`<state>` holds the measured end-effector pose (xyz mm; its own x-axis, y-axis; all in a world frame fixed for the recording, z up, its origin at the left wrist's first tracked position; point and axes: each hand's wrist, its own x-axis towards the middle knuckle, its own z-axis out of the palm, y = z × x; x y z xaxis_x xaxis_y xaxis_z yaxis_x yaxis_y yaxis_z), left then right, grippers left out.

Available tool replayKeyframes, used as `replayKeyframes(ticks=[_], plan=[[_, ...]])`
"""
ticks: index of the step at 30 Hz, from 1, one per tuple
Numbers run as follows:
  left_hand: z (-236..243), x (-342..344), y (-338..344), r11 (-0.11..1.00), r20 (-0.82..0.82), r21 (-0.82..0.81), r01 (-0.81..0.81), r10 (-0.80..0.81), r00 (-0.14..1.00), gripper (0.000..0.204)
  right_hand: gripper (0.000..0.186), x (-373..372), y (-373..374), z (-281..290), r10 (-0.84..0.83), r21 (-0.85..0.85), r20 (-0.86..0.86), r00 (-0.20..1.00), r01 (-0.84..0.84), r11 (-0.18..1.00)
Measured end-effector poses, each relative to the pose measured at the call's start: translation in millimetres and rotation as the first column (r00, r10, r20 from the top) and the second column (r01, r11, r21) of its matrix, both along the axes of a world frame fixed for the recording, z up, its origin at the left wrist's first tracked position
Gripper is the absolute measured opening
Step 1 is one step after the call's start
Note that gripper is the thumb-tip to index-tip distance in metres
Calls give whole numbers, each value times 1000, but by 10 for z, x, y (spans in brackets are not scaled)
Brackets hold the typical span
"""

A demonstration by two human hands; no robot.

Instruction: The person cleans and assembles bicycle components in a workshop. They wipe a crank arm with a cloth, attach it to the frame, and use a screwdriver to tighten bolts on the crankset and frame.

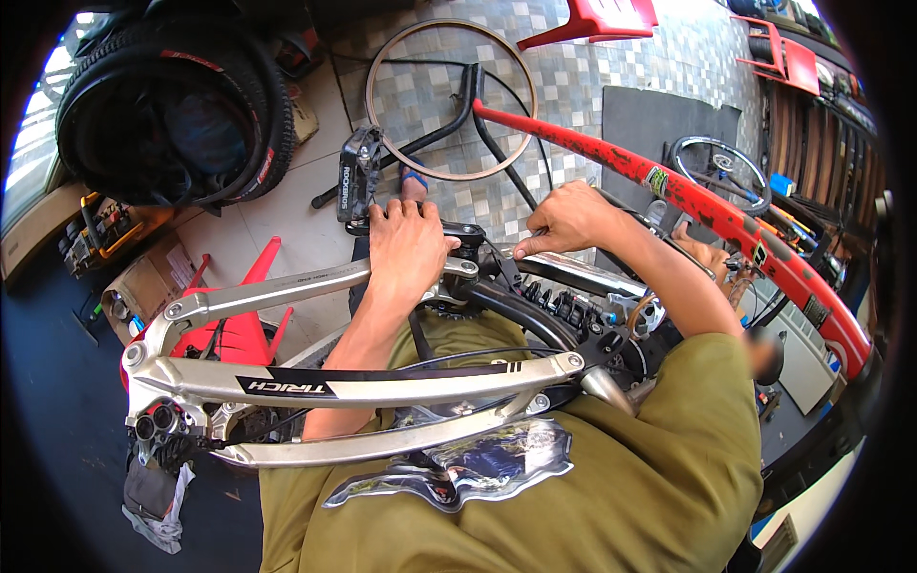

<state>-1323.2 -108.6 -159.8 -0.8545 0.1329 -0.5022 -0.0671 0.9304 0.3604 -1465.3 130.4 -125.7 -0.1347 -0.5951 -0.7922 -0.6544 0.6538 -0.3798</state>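
A silver and black full-suspension bicycle frame (401,385) lies across in front of my body, its rear arms reaching left. My left hand (406,244) is closed over the black crank arm (466,232), fingers bent over its far edge beside a black pedal (361,177). To the right, my right hand (565,222) has its fingers curled, with the thumb by a polished silver tube (573,271). Whatever those fingers hold is hidden. Below this tube sits a shock with a dark coil spring (570,307).
A red bicycle frame (659,181) slants along the right. Beyond my hands lie a bare wheel rim (527,72) and a black stand (478,115). Tyres (277,124) are stacked at far left, near a red plastic stool (250,334). Another person's hand (705,250) shows at right.
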Motion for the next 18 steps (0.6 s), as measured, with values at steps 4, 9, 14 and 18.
replayKeyframes(ticks=[4, 9, 14, 18], plan=[[12, -7, 8, 1000, 15, -1, -1, 1, 1000, 60, 74, 165, 159, -96, -153, -70, -66, 986, 149, 986], [19, -32, 2, 1000, 40, 14, -9, 8, 999, 60, 78, 358, 333, -238, -381, 6, 56, 923, 382, 924], [20, -6, 30, 999, 35, 9, -39, 38, 999, 60, 73, 867, 573, -441, -780, 240, 436, 450, 777, 582], [1, -32, 12, 1000, 24, 9, -5, 5, 1000, 61, 75, 999, 566, -491, -837, 302, 499, 225, 860, 411]])
